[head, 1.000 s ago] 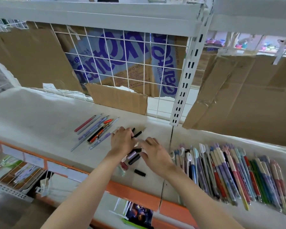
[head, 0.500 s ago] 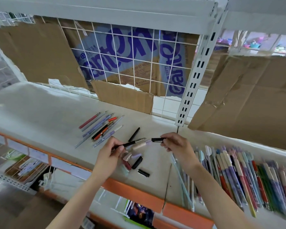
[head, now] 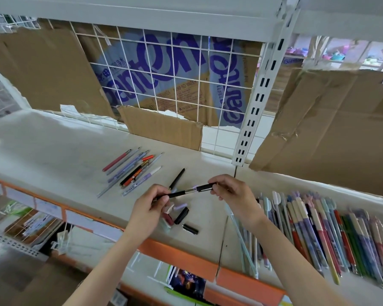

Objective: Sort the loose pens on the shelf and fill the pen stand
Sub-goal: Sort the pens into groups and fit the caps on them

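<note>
left hand (head: 149,207) pinching black pen (head: 175,194), right hand (head: 231,192) pinching cap (head: 205,187)

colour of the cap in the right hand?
Black cap, pinched by the right hand; head view.

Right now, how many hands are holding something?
2: the left hand grips the black pen over the shelf; the right hand pinches its black cap.

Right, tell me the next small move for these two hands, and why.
Probably push the short black cap in the right hand onto the thin black pen held by the left hand: cap and silver tip are lined up, nearly meeting, both hands gripping.
</note>
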`<state>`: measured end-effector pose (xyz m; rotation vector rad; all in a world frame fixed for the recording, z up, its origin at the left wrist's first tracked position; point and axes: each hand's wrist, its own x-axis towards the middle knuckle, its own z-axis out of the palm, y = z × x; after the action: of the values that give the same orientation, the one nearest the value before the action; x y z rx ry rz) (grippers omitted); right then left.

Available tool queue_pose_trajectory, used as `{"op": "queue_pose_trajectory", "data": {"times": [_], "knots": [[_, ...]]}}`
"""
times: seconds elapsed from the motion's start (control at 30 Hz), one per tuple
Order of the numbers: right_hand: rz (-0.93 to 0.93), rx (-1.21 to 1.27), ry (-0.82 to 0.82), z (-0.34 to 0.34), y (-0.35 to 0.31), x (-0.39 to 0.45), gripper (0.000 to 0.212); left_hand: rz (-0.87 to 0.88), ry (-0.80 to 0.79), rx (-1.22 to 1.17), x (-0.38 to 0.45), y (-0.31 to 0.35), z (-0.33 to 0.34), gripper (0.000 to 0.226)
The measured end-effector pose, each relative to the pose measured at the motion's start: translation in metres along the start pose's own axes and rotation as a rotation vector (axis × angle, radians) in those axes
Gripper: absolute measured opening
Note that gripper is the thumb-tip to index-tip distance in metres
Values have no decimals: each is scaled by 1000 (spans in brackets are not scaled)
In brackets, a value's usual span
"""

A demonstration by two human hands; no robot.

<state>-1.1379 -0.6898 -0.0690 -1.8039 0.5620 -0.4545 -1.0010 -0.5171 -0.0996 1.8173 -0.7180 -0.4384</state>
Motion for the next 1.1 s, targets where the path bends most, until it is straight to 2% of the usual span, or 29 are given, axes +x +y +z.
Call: {"op": "queue_pose_trajectory", "data": {"times": [0.13, 0.27, 0.37, 0.53, 0.67, 0.73, 0.8, 0.9, 0.97, 1.03, 1.1], "knots": [[-25, 1, 90, -7, -1, 5, 27, -8, -3, -42, -1, 6, -1, 38], [-30, -37, 28, -3, -1, 2, 26, 9, -21, -46, -1, 8, -1, 42], [-37, -29, 19, 2, -1, 0, 25, 6, -18, -64, -3, 11, 1, 35], [29, 183, -31, 6, -6, 0, 16, 83, 52, -31, -6, 20, 7, 31], [142, 385, -35, 13, 0, -4, 20, 229, 107, 116, -5, 21, 6, 30], [192, 440, -33, 13, 4, -5, 19, 278, 88, 173, -2, 21, 3, 27], [207, 447, -27, 12, 6, -3, 17, 222, 7, 169, 1, 24, 4, 26], [172, 361, 7, 7, 7, 1, 15, 44, -121, 157, 5, 20, 5, 32], [138, 321, 106, 0, 6, 6, 16, -20, -88, 222, 8, 13, 1, 34], [132, 179, 164, -9, 6, 10, 16, -86, -5, 202, 10, 8, -7, 30], [125, -145, -2, -7, 6, 8, 12, -144, 39, 111, 9, 4, -13, 26]]}}
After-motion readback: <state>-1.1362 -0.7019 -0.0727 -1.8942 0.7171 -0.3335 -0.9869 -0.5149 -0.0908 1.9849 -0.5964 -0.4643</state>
